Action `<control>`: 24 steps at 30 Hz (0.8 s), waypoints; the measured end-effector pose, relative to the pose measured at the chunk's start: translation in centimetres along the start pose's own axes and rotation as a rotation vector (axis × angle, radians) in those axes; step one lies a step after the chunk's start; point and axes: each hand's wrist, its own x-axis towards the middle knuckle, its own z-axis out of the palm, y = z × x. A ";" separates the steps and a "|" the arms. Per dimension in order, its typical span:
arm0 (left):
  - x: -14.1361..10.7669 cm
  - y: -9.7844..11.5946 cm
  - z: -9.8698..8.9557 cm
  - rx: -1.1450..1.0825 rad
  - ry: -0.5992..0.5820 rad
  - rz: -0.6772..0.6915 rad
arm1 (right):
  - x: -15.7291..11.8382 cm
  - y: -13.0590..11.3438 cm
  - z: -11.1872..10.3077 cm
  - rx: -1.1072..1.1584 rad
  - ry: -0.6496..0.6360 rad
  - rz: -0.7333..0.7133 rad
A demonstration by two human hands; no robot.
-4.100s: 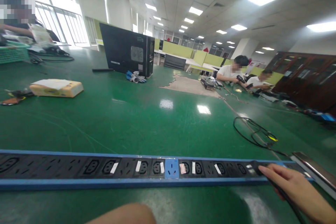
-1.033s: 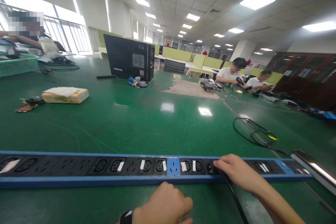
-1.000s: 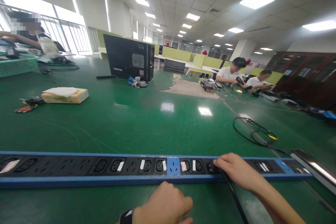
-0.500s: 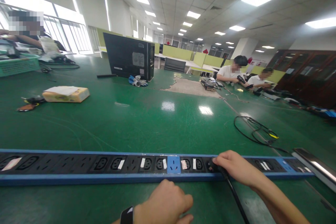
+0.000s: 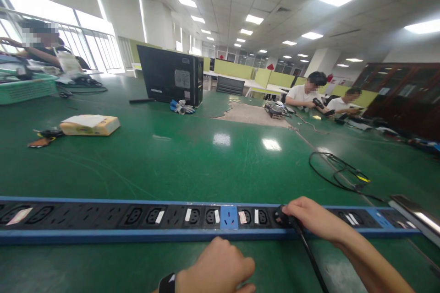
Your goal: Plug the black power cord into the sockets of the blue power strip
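A long power strip [image 5: 228, 217] with a blue frame and black sockets lies across the green table. My right hand [image 5: 309, 217] is closed on a black plug [image 5: 282, 215] at a socket right of the strip's middle; how deep the plug sits is hidden. Its black cable [image 5: 311, 254] runs down toward the bottom edge. Just in front of the strip is my left hand [image 5: 223, 268], with a dark watch on the wrist. Its fingers are curled and partly cut off by the frame, and whether they hold anything is hidden.
Farther back on the green table [image 5: 192, 165] stand a black computer case [image 5: 172, 75], gloves [image 5: 182, 107] and a tissue pack [image 5: 90, 125]. A coiled cable [image 5: 338, 171] lies at right, a green basket [image 5: 29, 89] at left. People sit at the far right and far left.
The view has shifted slightly, so most things appear a little farther right. Both hands keep nearly the same place relative to the strip.
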 end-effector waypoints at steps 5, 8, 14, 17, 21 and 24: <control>0.1 -0.1 0.2 0.005 0.016 -0.006 | -0.2 0.2 0.0 -0.026 0.019 -0.003; 0.2 -0.2 0.6 0.066 0.034 0.055 | -0.2 0.0 0.0 -0.105 0.065 0.011; 0.5 -0.1 1.7 0.166 0.233 0.210 | -0.2 -1.5 1.0 -0.391 0.172 0.059; 0.3 -0.2 1.4 0.171 0.315 0.242 | -0.3 -2.3 1.9 -0.536 0.230 0.105; -0.2 -0.7 -1.0 0.085 0.387 0.139 | -0.7 -2.3 2.3 -0.599 0.240 0.104; 0.2 -1.3 -3.0 -0.006 0.412 -0.014 | -0.8 -2.0 2.4 -0.560 0.214 0.096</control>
